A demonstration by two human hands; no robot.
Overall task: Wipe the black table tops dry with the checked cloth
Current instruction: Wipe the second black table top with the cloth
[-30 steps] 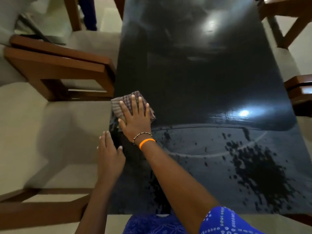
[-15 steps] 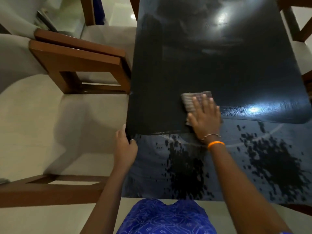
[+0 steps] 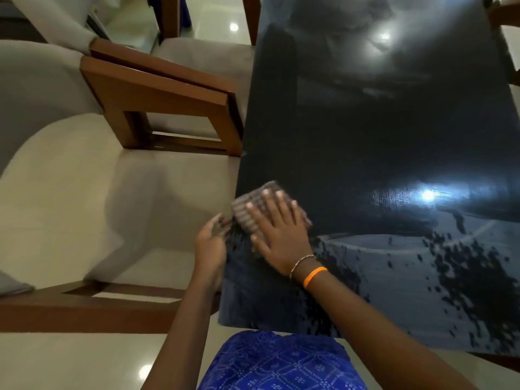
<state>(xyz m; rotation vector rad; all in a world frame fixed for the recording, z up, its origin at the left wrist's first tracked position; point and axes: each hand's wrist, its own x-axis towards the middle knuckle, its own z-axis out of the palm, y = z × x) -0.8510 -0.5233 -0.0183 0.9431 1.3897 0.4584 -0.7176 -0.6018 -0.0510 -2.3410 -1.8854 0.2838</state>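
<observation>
Your right hand [image 3: 277, 237] is pressing the checked cloth [image 3: 253, 212] flat, fingers spread, at the black table top [image 3: 380, 136] left edge. Your left hand [image 3: 211, 243] is resting there, loosely curled, holding nothing. The far half is looking dry; the near streaked part is still needing wiping.

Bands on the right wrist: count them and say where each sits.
2. A thin beaded bracelet lies nearer the right hand, which presses the checked cloth. An orange band lies just behind it, toward the forearm. None seems hidden.

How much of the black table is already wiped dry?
The far part of the black table top looks evenly dark, seemingly wiped. The right hand presses the checked cloth flat near the left edge. The hazy, speckled band nearest the person is left.
</observation>
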